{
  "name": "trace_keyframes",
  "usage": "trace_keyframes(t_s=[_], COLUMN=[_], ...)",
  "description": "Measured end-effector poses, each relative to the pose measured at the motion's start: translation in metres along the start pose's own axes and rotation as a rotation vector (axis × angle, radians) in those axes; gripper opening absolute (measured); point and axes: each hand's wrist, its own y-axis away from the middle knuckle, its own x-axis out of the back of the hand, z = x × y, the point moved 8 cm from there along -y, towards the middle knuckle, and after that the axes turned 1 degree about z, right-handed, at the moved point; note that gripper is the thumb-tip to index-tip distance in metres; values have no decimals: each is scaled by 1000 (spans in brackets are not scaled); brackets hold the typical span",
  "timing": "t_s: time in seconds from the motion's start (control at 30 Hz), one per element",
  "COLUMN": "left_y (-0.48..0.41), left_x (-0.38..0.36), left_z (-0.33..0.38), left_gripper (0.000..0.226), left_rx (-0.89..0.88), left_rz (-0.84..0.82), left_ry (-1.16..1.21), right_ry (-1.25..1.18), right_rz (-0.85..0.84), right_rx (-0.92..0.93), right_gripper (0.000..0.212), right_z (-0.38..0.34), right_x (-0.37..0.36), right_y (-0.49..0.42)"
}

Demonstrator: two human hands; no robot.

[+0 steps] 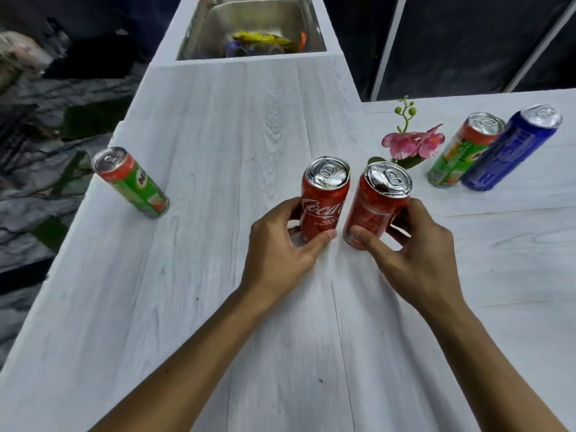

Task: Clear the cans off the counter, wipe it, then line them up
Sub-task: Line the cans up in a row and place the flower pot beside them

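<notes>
You are closing your left hand [282,244] on one red can [324,198] and your right hand [417,247] on another red can [378,204], both standing mid-way along the pale wood-grain surface [218,126] before a steel sink [252,14].

The counter [218,126] is white with a pale grey wood grain. Two red cans stand near the middle: the left red can [324,198] carries white script lettering, the right red can [375,205] small white print, and both have silver tops. At far left a green can [132,182] has a red band and a silver top. At right stand a green and red can [459,151] and a blue can [511,149] with pale lettering. The flower [413,143] is pink with green buds. The far sink [215,29] is silver and holds yellow, orange and purple items.
</notes>
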Motion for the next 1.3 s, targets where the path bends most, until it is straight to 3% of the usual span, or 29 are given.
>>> trace_keyframes(t_s=[0.67, 1.3], left_y=[-19, -38], left_x=[180, 202], left_z=[-71, -110], left_gripper=[59, 60], left_rx=[100, 169], left_rz=[244, 328], left_ry=[-172, -180], right_ry=[-112, -100], right_rz=[-44, -43], right_rx=[110, 96], right_gripper=[65, 67], right_z=[-119, -133], right_x=[-169, -231], right_y=[-7, -28])
